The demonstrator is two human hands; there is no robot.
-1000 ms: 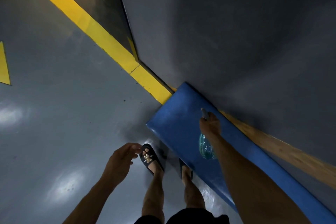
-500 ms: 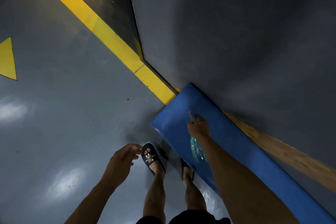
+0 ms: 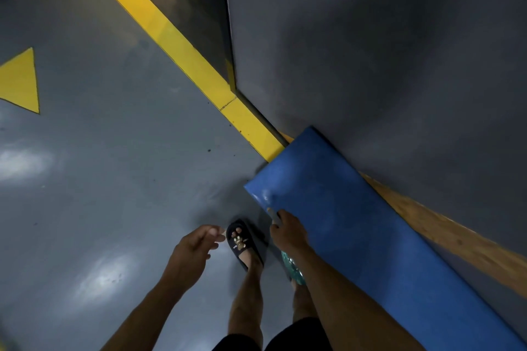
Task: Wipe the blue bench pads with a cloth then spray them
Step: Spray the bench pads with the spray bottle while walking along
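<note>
A long blue bench pad (image 3: 356, 225) runs along the dark wall from the centre to the lower right. My right hand (image 3: 288, 232) grips a clear greenish spray bottle (image 3: 292, 266) over the pad's near left edge; its nozzle (image 3: 271, 212) pokes out past my fingers, and my forearm hides most of the bottle. My left hand (image 3: 194, 248) hangs over the floor to the left, fingers loosely curled and holding nothing. No cloth is in view.
Grey glossy floor (image 3: 114, 179) spreads to the left with a yellow stripe (image 3: 176, 40) and a yellow triangle (image 3: 21, 82). A dark wall (image 3: 370, 51) stands behind the pad, with a wooden strip (image 3: 427, 222) along its foot. My feet in black slippers (image 3: 242, 245) stand beside the pad.
My right hand with the spray bottle has moved left and toward me, from the pad's middle to its near left edge. My left hand has stayed about where it was.
</note>
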